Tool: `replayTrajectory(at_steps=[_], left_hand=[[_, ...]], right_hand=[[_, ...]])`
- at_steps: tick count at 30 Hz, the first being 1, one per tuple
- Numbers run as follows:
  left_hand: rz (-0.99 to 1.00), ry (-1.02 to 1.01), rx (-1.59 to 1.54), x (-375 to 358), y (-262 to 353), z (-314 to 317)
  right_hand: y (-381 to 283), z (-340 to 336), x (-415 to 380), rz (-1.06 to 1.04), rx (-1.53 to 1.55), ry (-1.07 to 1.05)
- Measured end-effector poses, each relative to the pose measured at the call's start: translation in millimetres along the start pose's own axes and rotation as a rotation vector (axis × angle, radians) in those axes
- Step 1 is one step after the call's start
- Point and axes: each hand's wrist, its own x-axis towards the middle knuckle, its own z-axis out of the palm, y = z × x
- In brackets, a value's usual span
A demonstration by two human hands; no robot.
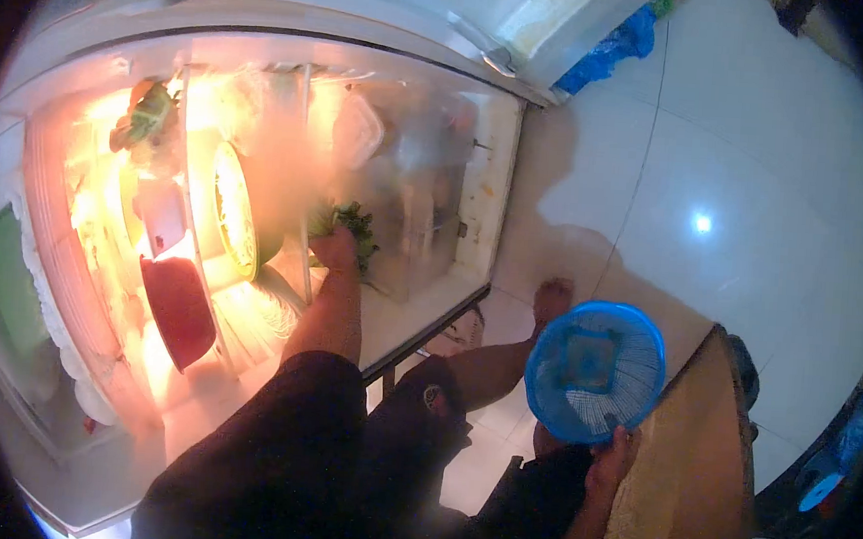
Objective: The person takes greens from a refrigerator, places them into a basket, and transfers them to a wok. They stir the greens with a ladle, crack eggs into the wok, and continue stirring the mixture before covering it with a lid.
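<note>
My left hand point(332, 248) reaches into an open, lit refrigerator point(500, 205), its fingers closed round a bunch of leafy greens point(357, 227). Haze blurs the part of the shelf around it. Low on the right, my right hand point(613, 460) grips the rim of a blue plastic basket point(599, 314) with mesh sides. Nothing shows inside the basket. Close to my left hand, on the neighbouring shelf, is a yellow-green rimmed bowl point(235, 210). Beyond it sits a dark red container point(178, 313).
More leaves point(150, 116) and a pale clear box point(359, 132) are in the refrigerator. Its door point(16, 284) holds a green item. A blue plastic bag point(613, 53) lies on the white tiled floor point(734, 169). A brown piece of furniture point(697, 454) stands beside the basket.
</note>
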Motion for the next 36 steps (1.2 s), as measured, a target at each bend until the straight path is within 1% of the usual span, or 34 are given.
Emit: replayTrajectory(at_steps=[1,2,4,5,7,8,9,10,11,12,13,14,15,16,17,18,20,22,23,24,25,26,28,29,30,31,32,34,36], left_hand=[[-0.137,0.219,-0.688,-13,2,-2],[-0.147,0.214,-0.699,-29,8,-10],[0.128,0.306,-0.67,-58,25,-37],[0.12,0.294,-0.683,-67,28,-46],[0.229,0.036,-0.642,-87,35,-64],[0.229,0.02,-0.667,-98,39,-81],[0.166,-0.031,-0.63,-109,42,-102],[0.122,-0.101,-0.596,-123,48,-126],[0.113,-0.192,-0.573,-137,61,-144],[0.131,-0.29,-0.546,-147,76,-158],[0.199,-0.291,-0.635,-153,76,-158],[0.252,-0.28,-0.725,-158,75,-159],[0.319,-0.321,-0.773,-168,90,-183],[0.377,-0.375,-0.904,-179,105,-216],[0.425,-0.422,-1.035,-184,119,-251],[0.472,-0.46,-1.074,-187,128,-275],[0.569,-0.545,-1.12,-197,157,-319],[0.662,-0.65,-1.165,-202,187,-361],[0.709,-0.684,-1.182,-203,204,-383],[0.754,-0.707,-1.187,-204,220,-407],[0.796,-0.729,-1.19,-200,237,-430],[0.839,-0.742,-1.188,-197,258,-452],[0.939,-0.741,-1.181,-202,317,-497],[1.021,-0.732,-1.192,-203,350,-522],[1.119,-0.705,-1.205,-210,389,-550],[1.28,-0.639,-1.215,-210,426,-576],[1.429,-0.578,-1.224,-216,462,-606],[1.387,-0.884,-1.163,-238,528,-666],[1.658,-0.793,-0.99,-281,584,-764]], right_hand=[[1,3,-1,0.011,0.071,0.01],[6,2,1,-0.001,0.064,0.012],[22,-6,10,0.107,0.036,0.043],[30,-7,13,0.094,0.028,0.055],[32,-13,13,0.15,0.184,0.079],[9,-2,1,0.127,0.182,0.097],[-11,13,-11,0.124,0.229,0.111],[-31,14,-29,0.113,0.287,0.145],[3,-19,3,-0.176,-0.104,0.055],[31,-47,32,-0.489,-0.47,0.076],[5,-41,31,-0.452,-0.328,0.143],[-116,15,-47,-0.121,0.418,0.109],[-147,18,-47,-0.248,0.46,0.1],[-172,12,-46,-0.381,0.488,0.085],[-206,16,-47,-0.446,0.505,0.166],[-235,17,-49,-0.511,0.529,0.243],[-291,5,-30,-0.521,0.506,0.348],[-373,8,-90,-0.478,0.426,0.535],[-404,0,-111,-0.525,0.416,0.597],[-427,-8,-114,-0.545,0.406,0.637],[-448,-22,-116,-0.521,0.408,0.677],[-459,-39,-101,-0.538,0.441,0.681],[-486,-82,-63,-0.7,0.041,1.063],[-503,-95,-72,-0.705,0.097,1.074],[-529,-115,-82,-0.704,0.041,1.068],[-546,-120,-87,-0.68,-0.032,1.052],[-557,-119,-99,-0.669,-0.014,1.06],[-590,-129,-135,-0.727,0.146,0.774],[-619,-123,-178,-0.758,0.138,0.783]])
